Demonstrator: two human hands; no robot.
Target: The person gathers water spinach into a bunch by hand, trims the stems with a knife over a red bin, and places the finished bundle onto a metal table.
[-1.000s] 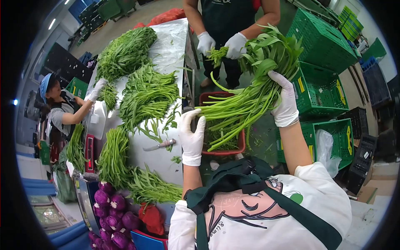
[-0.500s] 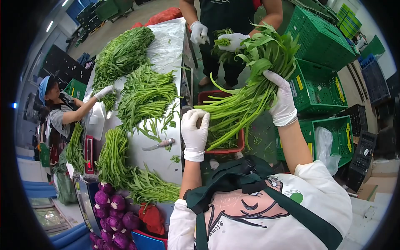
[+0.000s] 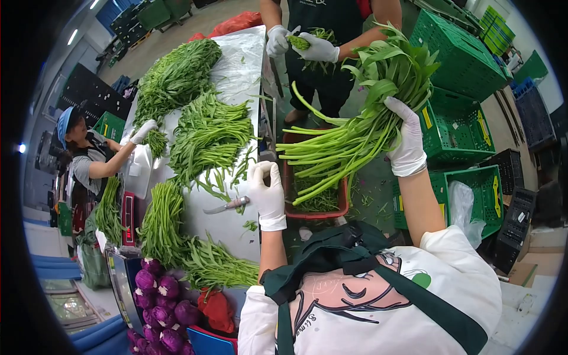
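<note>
A large bunch of leafy greens with long green stems, looking like water spinach [image 3: 349,139], hangs in the grip of my gloved right hand [image 3: 408,137]. Its leaves point up and away, its stem ends to the left. Over the table's right edge is my gloved left hand [image 3: 267,196], apart from the stems, with thumb and fingers curled into a pinch. Whatever it may hold is too small to make out. Beneath the bunch, a red crate [image 3: 319,214] contains loose green trimmings. A knife [image 3: 228,205] lies on the metal table [image 3: 207,229], left of my left hand.
Piles of greens [image 3: 210,133] cover much of the table, beside a scale [image 3: 128,219] and purple onions or cabbages [image 3: 165,310]. A co-worker [image 3: 322,65] opposite holds a small bunch; another person [image 3: 89,148] works at left. Green crates [image 3: 455,130] stand at right.
My left hand has moved left and slightly down, away from the stems. The bunch in my right hand has shifted a little right. The co-worker opposite has brought both hands closer together.
</note>
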